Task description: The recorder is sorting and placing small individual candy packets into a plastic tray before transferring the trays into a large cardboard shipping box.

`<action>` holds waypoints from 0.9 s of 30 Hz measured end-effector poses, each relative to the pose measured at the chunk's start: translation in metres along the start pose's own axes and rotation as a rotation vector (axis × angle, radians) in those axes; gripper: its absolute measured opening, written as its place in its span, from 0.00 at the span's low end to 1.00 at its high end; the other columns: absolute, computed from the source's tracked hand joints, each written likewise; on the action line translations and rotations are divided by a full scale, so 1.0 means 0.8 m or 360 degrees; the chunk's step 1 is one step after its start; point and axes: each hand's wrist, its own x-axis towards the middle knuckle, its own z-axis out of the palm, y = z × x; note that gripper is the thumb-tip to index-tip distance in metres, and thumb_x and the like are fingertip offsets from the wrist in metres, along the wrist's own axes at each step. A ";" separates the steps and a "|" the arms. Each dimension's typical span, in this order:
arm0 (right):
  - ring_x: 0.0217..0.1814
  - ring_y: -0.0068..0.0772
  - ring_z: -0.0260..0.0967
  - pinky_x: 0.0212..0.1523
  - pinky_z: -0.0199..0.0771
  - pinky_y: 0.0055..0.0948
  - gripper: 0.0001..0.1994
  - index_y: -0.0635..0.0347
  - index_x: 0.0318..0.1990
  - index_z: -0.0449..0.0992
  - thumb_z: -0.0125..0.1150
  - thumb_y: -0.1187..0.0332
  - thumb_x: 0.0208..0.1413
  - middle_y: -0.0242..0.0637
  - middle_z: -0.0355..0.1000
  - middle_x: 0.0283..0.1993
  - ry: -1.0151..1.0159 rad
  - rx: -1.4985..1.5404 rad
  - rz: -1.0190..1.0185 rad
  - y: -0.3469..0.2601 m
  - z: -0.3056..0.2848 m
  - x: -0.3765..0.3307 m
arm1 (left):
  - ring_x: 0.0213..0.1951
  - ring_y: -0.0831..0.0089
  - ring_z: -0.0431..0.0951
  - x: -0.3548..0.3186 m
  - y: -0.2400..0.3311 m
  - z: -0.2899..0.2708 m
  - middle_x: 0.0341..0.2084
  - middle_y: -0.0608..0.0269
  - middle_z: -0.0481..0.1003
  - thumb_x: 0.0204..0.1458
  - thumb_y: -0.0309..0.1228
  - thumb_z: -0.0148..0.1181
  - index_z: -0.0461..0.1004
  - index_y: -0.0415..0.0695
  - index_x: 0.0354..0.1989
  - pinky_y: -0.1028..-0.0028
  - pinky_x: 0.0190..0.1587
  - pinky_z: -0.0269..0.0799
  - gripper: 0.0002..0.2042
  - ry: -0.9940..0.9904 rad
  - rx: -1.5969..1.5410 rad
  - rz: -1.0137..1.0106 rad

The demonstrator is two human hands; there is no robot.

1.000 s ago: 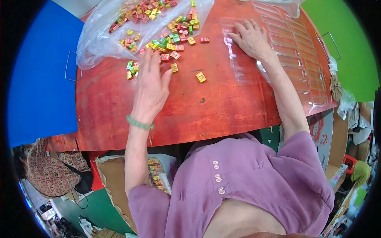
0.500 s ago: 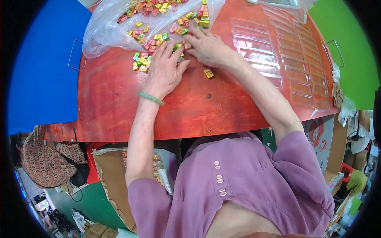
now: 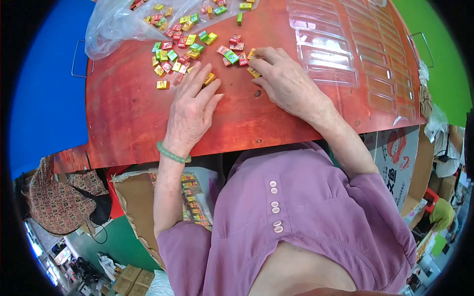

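Note:
Tiny red, yellow and green boxes (image 3: 177, 37) lie loose on the red tabletop (image 3: 217, 133) beyond my hands. My left hand (image 3: 190, 108) is low over the table with fingers apart. Its fingertips reach the near boxes, and a yellow box (image 3: 209, 78) sits by its index finger. A green bead bracelet (image 3: 173, 154) circles that wrist. My right hand (image 3: 286, 79) bends its spread fingers over yellow boxes (image 3: 254, 72), which its fingertips partly hide. Left of those fingertips is a small cluster of red and green boxes (image 3: 230, 57).
A clear plastic bag (image 3: 111, 29) lies at the far left with more boxes on it. Clear plastic trays with long slots (image 3: 323, 47) cover the right side. Blue (image 3: 44, 98) and green (image 3: 439, 64) surfaces flank the table. Below its edge stands an open carton (image 3: 133, 207) holding rows of packed boxes.
Both hands have come nearer to me and moved apart, the right one going right. A small cluster of boxes now lies between them, separate from the pile. The whole view has shifted slightly.

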 end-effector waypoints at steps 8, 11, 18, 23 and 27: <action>0.57 0.51 0.70 0.56 0.74 0.41 0.20 0.65 0.55 0.74 0.67 0.76 0.54 0.47 0.71 0.54 0.0070 0.0349 0.0114 -0.011 -0.008 -0.025 | 0.63 0.45 0.70 -0.013 0.021 -0.012 0.62 0.43 0.69 0.54 0.27 0.69 0.70 0.35 0.64 0.56 0.63 0.69 0.28 0.0365 -0.0053 -0.0184; 0.56 0.50 0.71 0.56 0.74 0.40 0.20 0.65 0.54 0.74 0.68 0.76 0.53 0.46 0.71 0.54 0.0057 0.0325 0.0048 -0.004 -0.010 -0.032 | 0.56 0.47 0.74 -0.027 0.019 -0.021 0.59 0.44 0.71 0.55 0.25 0.67 0.71 0.35 0.61 0.56 0.58 0.72 0.25 0.0387 0.0088 -0.0321; 0.53 0.46 0.73 0.54 0.77 0.38 0.23 0.61 0.56 0.74 0.71 0.74 0.51 0.42 0.70 0.52 -0.0226 0.0349 0.0155 -0.006 -0.025 -0.030 | 0.51 0.49 0.76 -0.031 0.026 -0.023 0.51 0.47 0.75 0.53 0.20 0.65 0.75 0.39 0.58 0.59 0.53 0.74 0.21 0.0192 0.0056 -0.0418; 0.51 0.45 0.74 0.52 0.77 0.39 0.24 0.58 0.59 0.74 0.69 0.75 0.53 0.41 0.69 0.51 -0.0424 0.0556 0.0164 -0.005 -0.039 -0.034 | 0.41 0.61 0.78 -0.028 0.037 -0.015 0.48 0.53 0.76 0.51 0.18 0.65 0.75 0.40 0.58 0.66 0.43 0.77 0.23 0.0092 -0.0082 -0.0485; 0.51 0.45 0.74 0.53 0.76 0.39 0.22 0.57 0.59 0.74 0.67 0.74 0.55 0.41 0.68 0.52 -0.0461 0.0449 0.0158 -0.004 -0.033 -0.028 | 0.43 0.59 0.77 -0.019 0.036 -0.012 0.50 0.53 0.73 0.52 0.18 0.65 0.73 0.38 0.59 0.66 0.44 0.77 0.23 0.0194 -0.0284 -0.0614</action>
